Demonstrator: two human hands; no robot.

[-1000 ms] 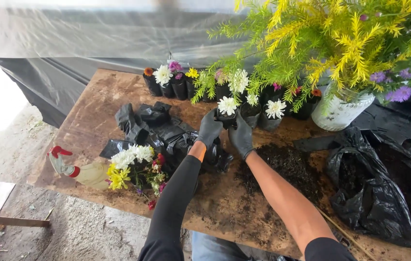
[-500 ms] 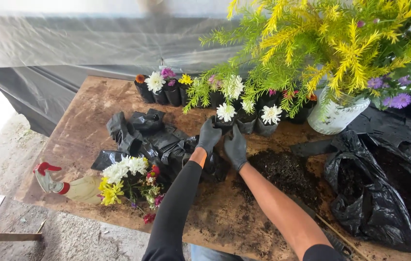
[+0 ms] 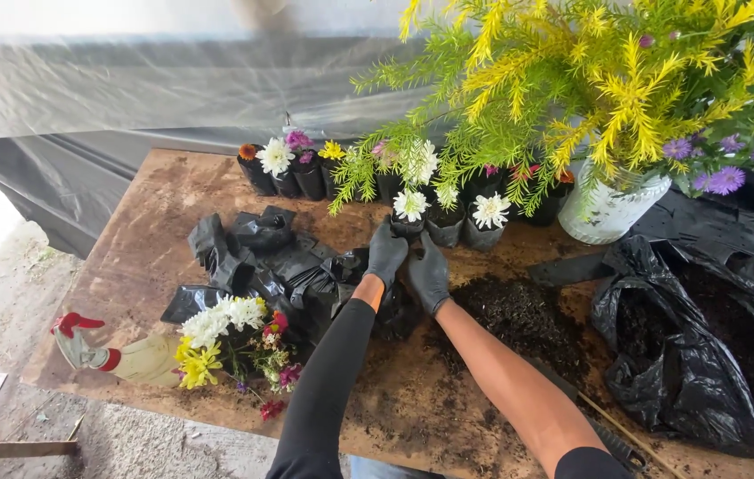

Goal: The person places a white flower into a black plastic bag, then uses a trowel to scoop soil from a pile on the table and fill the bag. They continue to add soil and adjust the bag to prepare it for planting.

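A small black nursery bag [image 3: 407, 225] with one white flower [image 3: 410, 204] stands upright on the wooden table, first in a short row.

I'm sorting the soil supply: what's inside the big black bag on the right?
The big black bag lies open with dark soil showing inside near its mouth. Its crumpled folds hide how deep the soil goes.
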